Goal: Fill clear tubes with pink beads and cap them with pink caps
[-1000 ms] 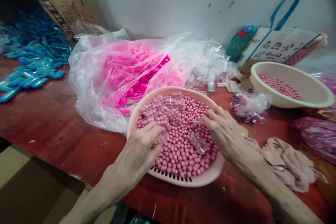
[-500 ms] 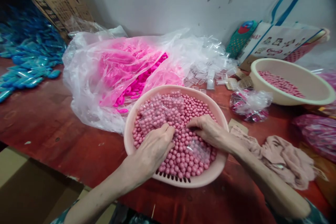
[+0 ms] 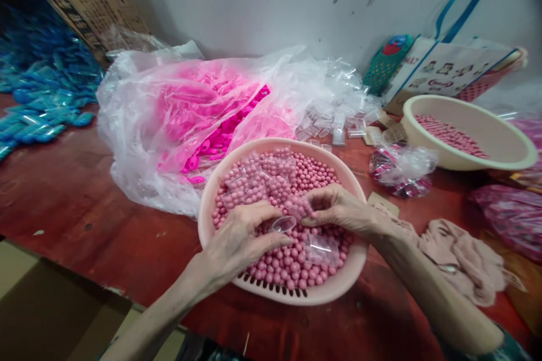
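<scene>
A pale pink basket [image 3: 206,203] holds a heap of pink beads [image 3: 292,262]. My left hand [image 3: 243,234] is over its left half, thumb and fingers closed on a small clear oval piece [image 3: 283,224]. Just to the right, my right hand [image 3: 339,210] pinches a small clear packet of beads [image 3: 298,207]. Several filled clear packets [image 3: 254,177] lie on the beads at the back left. Another clear packet [image 3: 322,249] rests on the beads below my right hand.
Behind the basket lies a plastic bag [image 3: 139,141] of bright pink pieces. Blue pieces [image 3: 42,107] are heaped at the left by a cardboard box [image 3: 101,0]. At the right are a cream bowl [image 3: 508,141], a cloth [image 3: 457,254] and a wrapped bundle [image 3: 402,169].
My left hand has opened wider and now shows the clear oval piece. My right hand has lifted a bead packet slightly from the heap, towards the left.
</scene>
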A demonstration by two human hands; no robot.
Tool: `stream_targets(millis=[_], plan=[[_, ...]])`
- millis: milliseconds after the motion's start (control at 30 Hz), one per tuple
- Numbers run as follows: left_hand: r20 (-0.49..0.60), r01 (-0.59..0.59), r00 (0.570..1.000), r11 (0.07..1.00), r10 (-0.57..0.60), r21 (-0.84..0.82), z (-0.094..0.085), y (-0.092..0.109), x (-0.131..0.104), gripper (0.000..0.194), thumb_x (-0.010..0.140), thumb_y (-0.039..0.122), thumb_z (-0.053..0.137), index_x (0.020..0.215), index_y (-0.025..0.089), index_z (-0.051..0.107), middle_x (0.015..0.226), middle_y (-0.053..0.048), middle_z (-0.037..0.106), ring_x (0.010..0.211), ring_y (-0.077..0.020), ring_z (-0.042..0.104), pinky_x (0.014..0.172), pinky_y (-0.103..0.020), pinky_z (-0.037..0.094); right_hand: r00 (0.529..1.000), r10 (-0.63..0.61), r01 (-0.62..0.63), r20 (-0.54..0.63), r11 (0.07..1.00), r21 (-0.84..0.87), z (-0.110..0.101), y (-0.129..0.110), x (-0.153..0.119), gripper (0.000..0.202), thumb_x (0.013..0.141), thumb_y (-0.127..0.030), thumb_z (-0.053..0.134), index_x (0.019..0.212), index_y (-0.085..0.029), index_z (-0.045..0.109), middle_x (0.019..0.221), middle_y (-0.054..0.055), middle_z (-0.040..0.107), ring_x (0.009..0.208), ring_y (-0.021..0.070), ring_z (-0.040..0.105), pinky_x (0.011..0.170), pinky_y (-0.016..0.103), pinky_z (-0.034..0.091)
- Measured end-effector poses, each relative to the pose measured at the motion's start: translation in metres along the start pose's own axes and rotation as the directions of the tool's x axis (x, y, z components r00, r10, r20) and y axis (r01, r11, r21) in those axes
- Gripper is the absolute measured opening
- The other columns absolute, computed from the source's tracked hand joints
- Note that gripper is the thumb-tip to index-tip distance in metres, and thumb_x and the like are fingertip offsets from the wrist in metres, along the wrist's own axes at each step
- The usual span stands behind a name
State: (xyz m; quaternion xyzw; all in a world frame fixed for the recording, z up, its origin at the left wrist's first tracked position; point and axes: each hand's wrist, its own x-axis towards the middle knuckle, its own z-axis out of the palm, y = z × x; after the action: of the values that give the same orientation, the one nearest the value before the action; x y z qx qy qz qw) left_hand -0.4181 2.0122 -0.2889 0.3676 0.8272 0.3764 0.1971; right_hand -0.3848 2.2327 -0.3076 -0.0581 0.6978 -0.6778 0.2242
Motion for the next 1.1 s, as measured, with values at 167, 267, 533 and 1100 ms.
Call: stream_targets(millis=[167,267,533,1100], plan=[[-0.247,-0.064,0.968,0.996,0.048,-0.058,0.014,0.004,0.004,0.012,0.08,0.028,0.062,0.079,0.016,0.063,0.08,-0.001,0.064,0.078,-0.0159,0.057,0.073,-0.027,0.041,0.997,-0.022,0.03,-0.073,0.994,0.105,0.028,0.001,-0.005,0.017,0.071,-0.029,0.069,0.075,-0.016,0.06,0.071,-0.004,0.056,0.067,0.0094,0.052,0.066,0.022,0.043],[-0.27,-0.012,0.961,0.974,-0.051,-0.228,0.019,0.005,0.007,0.01,0.076,0.024,0.066,0.083,0.017,0.064,0.077,0.001,0.064,0.075,-0.0145,0.057,0.07,-0.025,0.043,0.994,-0.035,0.045,-0.106,0.994,0.097,0.043,-0.001,-0.012,0.015,0.074,-0.029,0.067,0.075,-0.016,0.06,0.07,-0.003,0.056,0.069,0.0123,0.054,0.069,0.026,0.045],[-0.148,0.058,0.983,0.941,-0.113,-0.334,0.017,0.004,0.006,0.01,0.077,0.025,0.062,0.08,0.016,0.063,0.077,0.001,0.064,0.074,-0.0153,0.056,0.069,-0.026,0.042,0.931,-0.267,0.148,-0.249,0.899,-0.413,0.034,-0.019,-0.029,0.038,0.075,-0.023,0.069,0.112,-0.023,0.059,0.109,0.004,0.062,0.101,0.0193,0.056,0.087,0.032,0.045],[-0.16,0.062,0.983,0.979,-0.094,-0.194,0.017,0.003,0.005,0.007,0.081,0.022,0.058,0.077,0.016,0.057,0.072,0.002,0.057,0.071,-0.0139,0.052,0.067,-0.026,0.038,0.92,-0.344,0.211,-0.186,0.838,-0.503,0.019,-0.01,-0.023,0.013,0.081,-0.027,0.063,0.073,-0.017,0.059,0.072,0.0,0.06,0.068,0.0129,0.055,0.062,0.025,0.044]])
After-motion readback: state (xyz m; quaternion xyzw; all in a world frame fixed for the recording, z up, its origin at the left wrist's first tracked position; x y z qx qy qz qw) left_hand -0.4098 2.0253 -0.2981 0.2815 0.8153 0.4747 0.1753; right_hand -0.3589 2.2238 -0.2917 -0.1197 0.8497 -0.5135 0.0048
